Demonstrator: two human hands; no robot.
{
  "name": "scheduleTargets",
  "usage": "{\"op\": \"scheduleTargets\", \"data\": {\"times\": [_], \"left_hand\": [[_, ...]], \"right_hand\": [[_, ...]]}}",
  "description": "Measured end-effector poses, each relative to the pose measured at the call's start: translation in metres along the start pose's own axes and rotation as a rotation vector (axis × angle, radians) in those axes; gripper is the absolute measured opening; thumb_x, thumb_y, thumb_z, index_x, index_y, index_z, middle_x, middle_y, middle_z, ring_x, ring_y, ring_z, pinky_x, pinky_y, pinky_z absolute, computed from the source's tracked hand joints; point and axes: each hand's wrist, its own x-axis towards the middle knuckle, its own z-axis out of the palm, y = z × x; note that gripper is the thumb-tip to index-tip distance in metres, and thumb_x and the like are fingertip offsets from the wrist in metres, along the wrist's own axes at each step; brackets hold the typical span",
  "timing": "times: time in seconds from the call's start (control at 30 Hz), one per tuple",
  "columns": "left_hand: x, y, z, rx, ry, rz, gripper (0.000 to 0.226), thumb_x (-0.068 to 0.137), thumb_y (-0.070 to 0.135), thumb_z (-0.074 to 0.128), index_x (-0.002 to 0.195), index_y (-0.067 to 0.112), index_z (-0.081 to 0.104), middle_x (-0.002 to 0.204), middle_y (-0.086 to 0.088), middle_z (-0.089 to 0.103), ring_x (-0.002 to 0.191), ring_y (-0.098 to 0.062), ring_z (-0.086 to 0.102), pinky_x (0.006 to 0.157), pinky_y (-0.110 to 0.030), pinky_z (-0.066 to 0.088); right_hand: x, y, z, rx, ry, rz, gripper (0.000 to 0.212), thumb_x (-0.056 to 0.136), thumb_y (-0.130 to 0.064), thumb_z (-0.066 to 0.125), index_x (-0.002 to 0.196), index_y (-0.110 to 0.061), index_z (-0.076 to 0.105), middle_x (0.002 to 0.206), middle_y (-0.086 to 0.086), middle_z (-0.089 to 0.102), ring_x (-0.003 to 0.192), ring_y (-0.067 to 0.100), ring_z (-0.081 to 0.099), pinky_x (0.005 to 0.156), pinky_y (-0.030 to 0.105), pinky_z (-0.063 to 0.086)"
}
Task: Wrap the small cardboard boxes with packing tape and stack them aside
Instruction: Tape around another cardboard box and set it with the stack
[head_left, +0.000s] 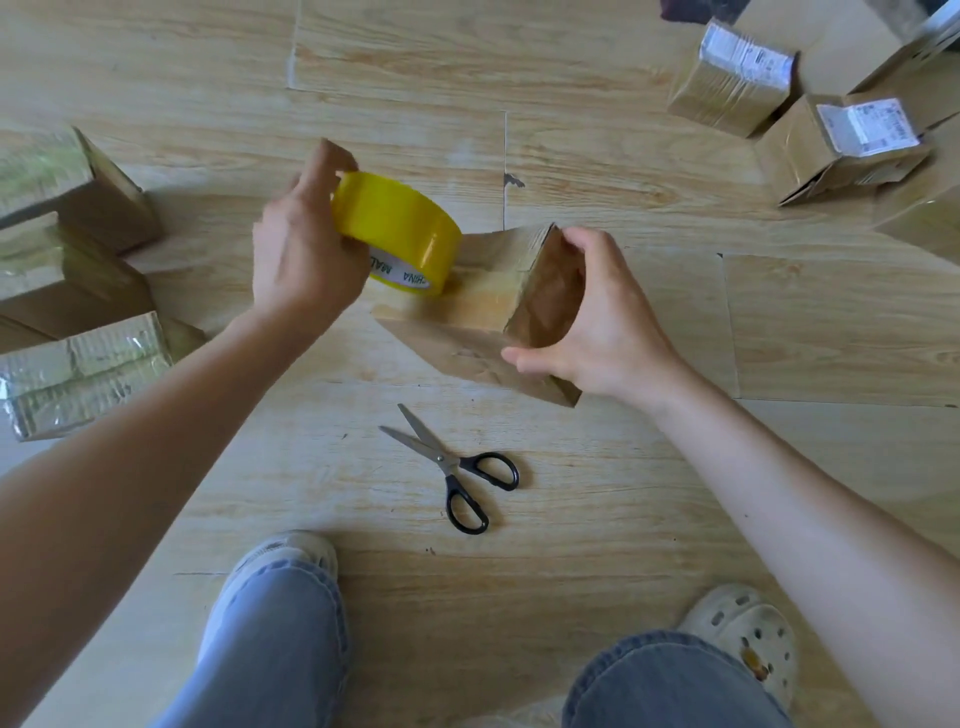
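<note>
- We count one cardboard box (480, 317) in work, in the middle of the wooden floor (597, 545). A glossy band of tape crosses its upper face. We cannot tell whether it lies flat or is tipped up.
- One yellow tape roll (400, 228) touches the box's far left part.
- The left hand (306, 254) grips the roll, fingers curled over its far rim.
- The right hand (597, 322) clamps the box's right end, thumb on the near side. The two hands are apart, with the roll and box between them.
- One pair of scissors (452, 462) with black handles lies open just near of the box, touching nothing.
- Three taped boxes (78, 374) sit close together at the left edge.
- Two labelled boxes (732, 78) stand at the far right beside larger cardboard.
- Two pale shoes (743, 629) show at the near edge.
</note>
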Motion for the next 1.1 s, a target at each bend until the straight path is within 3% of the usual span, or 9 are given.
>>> {"op": "scheduleTargets", "data": {"times": [0.1,0.17,0.37,0.5,0.6,0.8,0.93,1.0,1.1], "left_hand": [[-0.006,0.001,-0.005,0.035,-0.077,0.128,0.048,0.072,-0.005,0.047,0.116,0.015,0.050,0.096,-0.010,0.057,0.070,-0.027,0.042,0.061,-0.036,0.034],[-0.008,0.005,-0.006,0.111,-0.121,0.243,0.048,0.073,-0.005,0.049,0.118,0.011,0.050,0.107,-0.013,0.056,0.070,-0.031,0.047,0.060,-0.037,0.034],[-0.009,0.015,-0.002,0.377,-0.193,0.359,0.048,0.080,-0.004,0.054,0.126,0.007,0.045,0.117,-0.020,0.049,0.092,-0.044,0.054,0.054,-0.040,0.036],[0.002,0.010,-0.001,0.521,-0.238,0.398,0.057,0.075,-0.011,0.062,0.125,0.010,0.043,0.119,-0.022,0.044,0.110,-0.043,0.045,0.053,-0.038,0.033],[0.005,-0.006,-0.002,0.559,-0.296,0.395,0.053,0.075,-0.008,0.064,0.123,0.008,0.046,0.113,-0.023,0.046,0.108,-0.042,0.045,0.059,-0.039,0.030],[0.004,-0.010,0.006,0.515,-0.385,0.487,0.051,0.079,-0.005,0.058,0.126,0.008,0.047,0.107,-0.023,0.050,0.100,-0.041,0.048,0.072,-0.043,0.034],[0.011,-0.006,0.005,0.482,-0.383,0.500,0.048,0.077,-0.006,0.057,0.123,0.006,0.047,0.105,-0.025,0.047,0.097,-0.041,0.046,0.075,-0.045,0.034],[0.014,-0.004,0.003,0.467,-0.370,0.525,0.050,0.075,-0.007,0.057,0.123,0.006,0.047,0.105,-0.025,0.047,0.096,-0.042,0.046,0.077,-0.049,0.036],[0.016,0.000,0.000,0.463,-0.347,0.555,0.052,0.074,-0.009,0.059,0.122,0.007,0.049,0.104,-0.025,0.046,0.095,-0.043,0.046,0.078,-0.052,0.037]], "right_hand": [[-0.006,0.016,0.010,0.127,-0.023,0.038,0.113,0.052,-0.032,0.094,0.143,-0.014,0.029,0.138,-0.002,0.041,0.126,0.010,0.041,0.106,0.018,0.032],[-0.009,0.027,0.012,0.146,-0.039,0.030,0.113,0.051,-0.032,0.095,0.142,-0.017,0.028,0.137,-0.002,0.043,0.126,0.011,0.043,0.109,0.024,0.034],[-0.009,0.048,0.010,0.184,-0.068,0.024,0.115,0.044,-0.050,0.087,0.139,-0.031,0.026,0.133,-0.009,0.043,0.126,0.007,0.043,0.104,0.013,0.031],[-0.007,0.073,0.006,0.189,-0.091,0.074,0.114,0.042,-0.042,0.090,0.136,-0.029,0.027,0.133,-0.007,0.047,0.127,0.011,0.045,0.110,0.031,0.037],[-0.012,0.095,0.007,0.181,-0.114,0.132,0.111,0.045,-0.032,0.093,0.135,-0.031,0.027,0.131,-0.016,0.048,0.128,0.006,0.044,0.112,0.035,0.037],[-0.017,0.111,0.019,0.240,-0.081,0.195,0.117,0.060,-0.014,0.091,0.149,-0.025,0.016,0.149,-0.008,0.036,0.139,0.007,0.032,0.118,0.036,0.028],[-0.044,0.102,0.030,0.036,-0.034,0.218,0.128,0.065,-0.030,0.089,0.154,-0.018,-0.003,0.159,0.002,0.009,0.146,0.016,0.011,0.119,0.032,0.015],[-0.069,0.092,0.040,-0.159,0.154,0.127,0.112,0.072,-0.036,0.082,0.151,-0.003,0.010,0.151,0.018,0.021,0.140,0.025,0.022,0.115,0.033,0.022],[-0.098,0.083,0.069,-0.380,0.265,-0.170,0.051,0.081,-0.018,0.074,0.119,0.006,0.052,0.110,0.020,0.058,0.098,0.028,0.056,0.086,0.034,0.049]]}}
